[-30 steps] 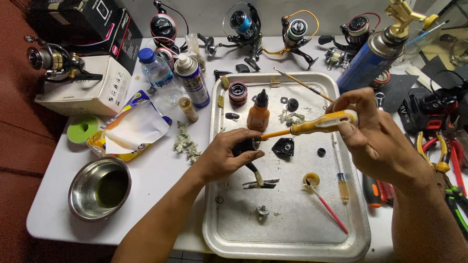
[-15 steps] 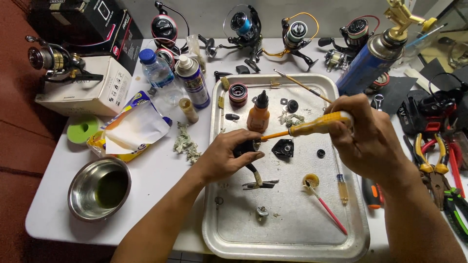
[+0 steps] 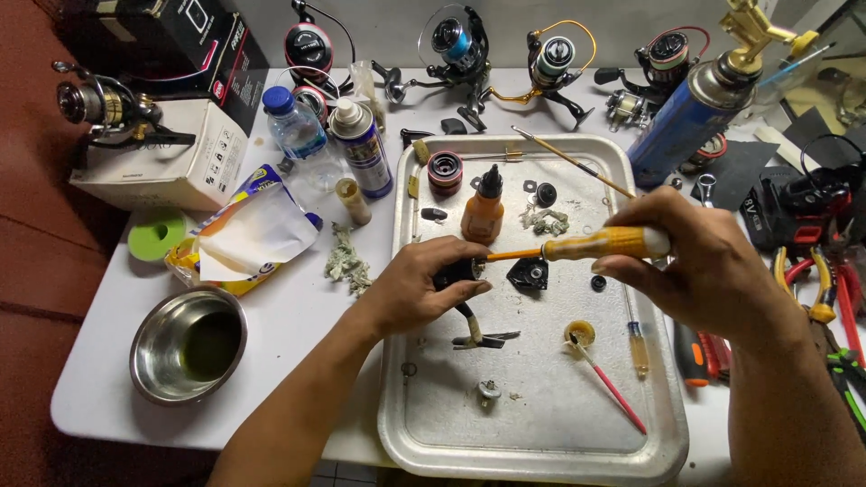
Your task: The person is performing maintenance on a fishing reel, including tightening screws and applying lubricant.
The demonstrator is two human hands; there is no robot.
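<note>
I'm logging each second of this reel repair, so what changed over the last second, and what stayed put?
Little changed. The right hand dropped slightly toward the tray, bringing the yellow-handled screwdriver from a slight tilt to nearly level, its tip still at the small black reel part pinched in the left hand. Nothing was picked up or let go. The orange oil bottle, steel bowl and the rest stayed put.

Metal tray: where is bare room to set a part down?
The metal tray is bare along its near edge, between the small screw part and the pink brush. Its far end around the orange bottle is crowded.
</note>
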